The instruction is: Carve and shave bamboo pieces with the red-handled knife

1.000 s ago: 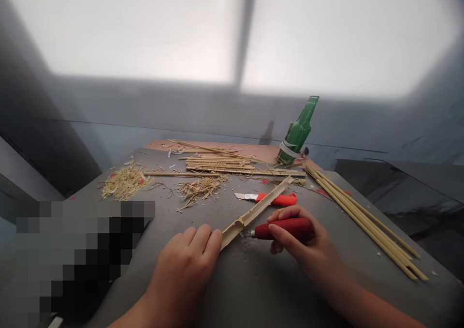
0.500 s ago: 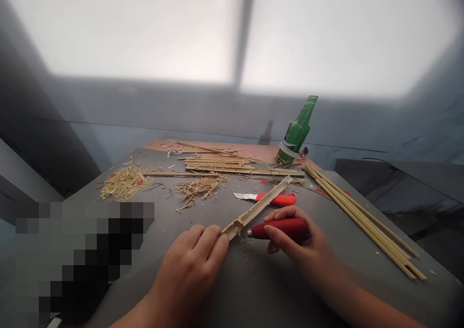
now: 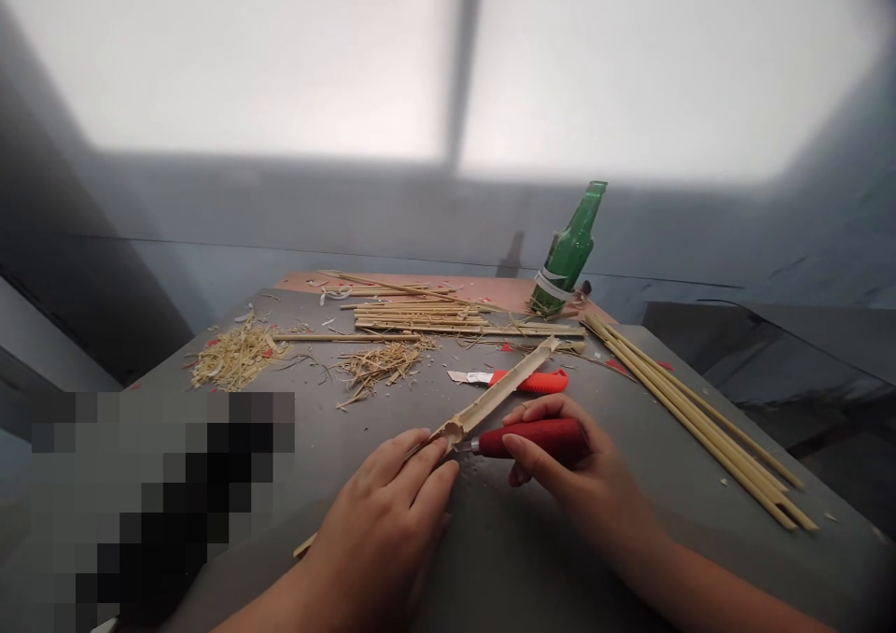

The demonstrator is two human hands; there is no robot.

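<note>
My left hand [image 3: 402, 502] is closed over the near part of a split bamboo piece [image 3: 508, 386], hollow side up, which slants away to the upper right. Its near end shows beyond my left wrist. A node wall crosses the hollow just past my fingers. My right hand [image 3: 570, 465] grips the red handle of a carving knife [image 3: 533, 440]. Its short metal tip points left and lies close to the bamboo by the node; whether it touches I cannot tell. Behind the bamboo lies a red utility knife [image 3: 536, 381] with its blade out.
Bamboo sticks [image 3: 420, 319] lie in a bundle at the back, with longer bamboo lengths [image 3: 700, 428] along the right. Shavings form one pile [image 3: 234, 353] at left and another pile [image 3: 382, 367] near the middle. A green bottle [image 3: 566, 258] stands at the back of the grey table [image 3: 560, 568].
My left hand has shifted slightly forward and right along the bamboo, its fingers now nearer the node. The bamboo's near end now shows behind my wrist. My right hand keeps its hold.
</note>
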